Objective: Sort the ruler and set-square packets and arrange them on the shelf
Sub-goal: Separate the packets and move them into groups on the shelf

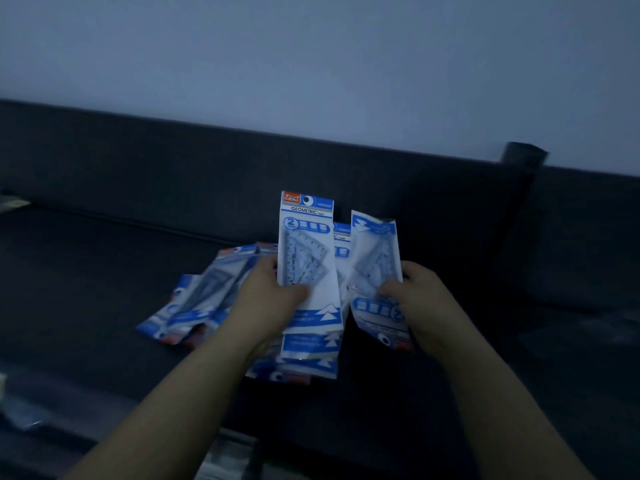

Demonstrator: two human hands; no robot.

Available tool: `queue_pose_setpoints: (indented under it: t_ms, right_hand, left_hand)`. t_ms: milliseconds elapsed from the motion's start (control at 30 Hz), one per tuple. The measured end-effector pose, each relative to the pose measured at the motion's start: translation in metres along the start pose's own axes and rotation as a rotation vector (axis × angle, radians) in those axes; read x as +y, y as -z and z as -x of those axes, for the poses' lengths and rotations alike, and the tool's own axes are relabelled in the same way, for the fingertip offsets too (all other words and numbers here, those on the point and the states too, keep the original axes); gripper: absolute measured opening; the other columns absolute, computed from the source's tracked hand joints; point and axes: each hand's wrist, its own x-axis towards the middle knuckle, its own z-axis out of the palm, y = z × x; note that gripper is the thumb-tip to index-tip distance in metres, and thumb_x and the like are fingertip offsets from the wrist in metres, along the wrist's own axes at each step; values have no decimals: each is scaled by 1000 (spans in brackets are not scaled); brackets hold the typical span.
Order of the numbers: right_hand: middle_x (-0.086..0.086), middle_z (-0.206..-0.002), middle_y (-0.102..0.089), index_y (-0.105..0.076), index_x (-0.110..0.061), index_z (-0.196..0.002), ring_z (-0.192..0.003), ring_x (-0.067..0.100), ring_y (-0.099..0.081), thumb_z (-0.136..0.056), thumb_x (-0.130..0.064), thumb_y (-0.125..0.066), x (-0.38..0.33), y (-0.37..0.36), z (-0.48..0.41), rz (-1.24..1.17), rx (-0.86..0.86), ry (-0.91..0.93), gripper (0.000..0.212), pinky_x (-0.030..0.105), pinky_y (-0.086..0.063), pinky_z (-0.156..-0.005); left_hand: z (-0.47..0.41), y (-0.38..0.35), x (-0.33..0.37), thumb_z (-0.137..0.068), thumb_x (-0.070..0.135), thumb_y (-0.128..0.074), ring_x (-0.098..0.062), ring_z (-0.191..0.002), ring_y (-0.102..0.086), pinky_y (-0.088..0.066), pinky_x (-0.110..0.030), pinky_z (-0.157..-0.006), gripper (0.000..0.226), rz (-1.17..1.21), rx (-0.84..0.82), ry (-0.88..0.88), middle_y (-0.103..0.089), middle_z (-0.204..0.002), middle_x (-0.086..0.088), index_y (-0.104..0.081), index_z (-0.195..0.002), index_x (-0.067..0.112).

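Your left hand [273,289] is closed around a stack of set-square packets [306,271], thumb pressed across the front one, which stands upright with its "GEOMETRIC" header at the top. Your right hand [415,299] pinches a single packet [375,271] just beside that stack, and this one is turned the other way, its header pointing down toward your wrist. Both forearms reach forward from the bottom of the view, wrists roughly level, palms turned inward toward each other. Behind and to the left of your left hand, more packets [194,303] lie fanned loosely on the dark sofa seat [104,271]. You look to be mid-sort, gathering packets into one aligned bundle; no shelf is in view, so arranging has likely not begun. The next move probably calls for flipping the right-hand packet end over end so that its header matches the stack, then sliding it in flush. The light is dim, so finer print cannot be read.
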Motion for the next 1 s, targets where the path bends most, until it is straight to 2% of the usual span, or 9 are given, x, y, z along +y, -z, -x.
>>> queue_pose_setpoints:
  t_ms: [100, 267, 367, 500, 567, 633, 700, 767, 1000]
  right_hand:
    - [11, -100, -68, -58, -10, -110, -85, 28, -68, -85, -1, -58, -13, -45, -4, 8, -47, 32, 27, 36, -56, -67]
    - [7, -102, -66, -54, -19, -107, -89, 26, -67, -85, -6, -63, -26, -103, -10, 55, -113, 57, 27, 45, -57, -79]
    - [2, -107, -62, -48, -22, -119, -90, 21, -65, -86, -12, -64, -29, -125, -14, 114, -97, 79, 38, 40, -56, -77]
    - [-3, -110, -54, -34, -21, -138, -87, 12, -57, -88, -11, -63, -31, -140, -21, 192, -80, 136, 59, 23, -46, -61]
    - [-5, -107, -53, -35, -22, -137, -85, 8, -54, -89, -9, -61, -30, -144, -26, 251, -78, 171, 56, 20, -44, -61]
    - [-2, -116, -53, -36, -21, -138, -92, 11, -54, -90, -10, -59, -28, -147, -32, 322, -72, 191, 54, 25, -47, -72]
    - [1, -124, -51, -34, -19, -141, -102, 16, -53, -91, -13, -58, -26, -148, -39, 398, -77, 192, 55, 29, -45, -80]
    - [4, -124, -51, -39, -17, -137, -101, 16, -51, -91, -13, -56, -25, -149, -45, 443, -83, 205, 49, 29, -43, -79]
    - [11, -113, -53, -50, -12, -114, -90, 19, -55, -89, -17, -55, -19, -155, -60, 595, -87, 224, 26, 23, -38, -63]
  left_hand:
    - [-3, 42, -2, -87, 5, -64, -24, -92, -66, -57, -42, -81, 29, -29, 47, 6, -66, -105, -5, -54, -113, 16]
    - [-15, 99, -9, -87, 8, -64, -20, -86, -67, -54, -29, -61, 26, -89, 86, 39, -65, -102, -4, -53, -110, 15]
    - [-25, 122, -12, -87, 10, -64, -19, -87, -66, -54, -30, -64, 26, -144, 95, 53, -64, -102, -3, -52, -109, 16]
    - [-38, 137, -14, -86, 12, -65, -14, -83, -62, -47, -25, -57, 27, -187, 81, 85, -62, -101, -1, -51, -110, 16]
    - [-45, 139, -14, -86, 12, -64, -13, -81, -60, -44, -23, -54, 26, -210, 67, 94, -61, -100, -2, -52, -109, 15]
    - [-51, 140, -14, -86, 11, -64, -16, -81, -61, -47, -26, -56, 26, -238, 50, 109, -62, -98, -3, -52, -109, 14]
    - [-57, 140, -16, -84, 10, -64, -24, -85, -65, -57, -38, -68, 27, -232, 48, 130, -63, -99, -7, -53, -109, 13]
    - [-64, 141, -17, -83, 11, -65, -28, -87, -67, -58, -45, -76, 28, -229, 47, 141, -65, -101, -10, -54, -109, 14]
    - [-87, 144, -20, -87, 17, -65, -17, -85, -66, -51, -27, -62, 26, -386, -76, 108, -65, -101, -1, -54, -110, 20]
